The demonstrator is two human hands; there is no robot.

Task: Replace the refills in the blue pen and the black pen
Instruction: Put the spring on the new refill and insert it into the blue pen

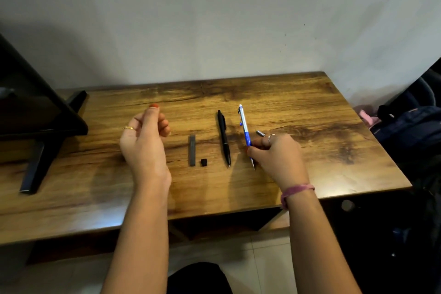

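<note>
The blue pen [245, 130], white and blue with a metal tip, points toward me in the middle right of the wooden table [310, 112]. My right hand [279, 157] pinches its lower barrel near the tip. The black pen [223, 138] lies flat just left of it, untouched. Further left lie a grey slim case [192, 149] and a small black cap [203, 162]. My left hand [145, 141] hovers above the table left of the case, palm turned inward, fingers loosely curled and holding nothing.
A small silver piece [260, 133] lies on the table behind my right hand. A black monitor on a stand [35, 131] occupies the table's left end. A dark backpack [415, 131] sits off the right edge. A wall stands right behind the table.
</note>
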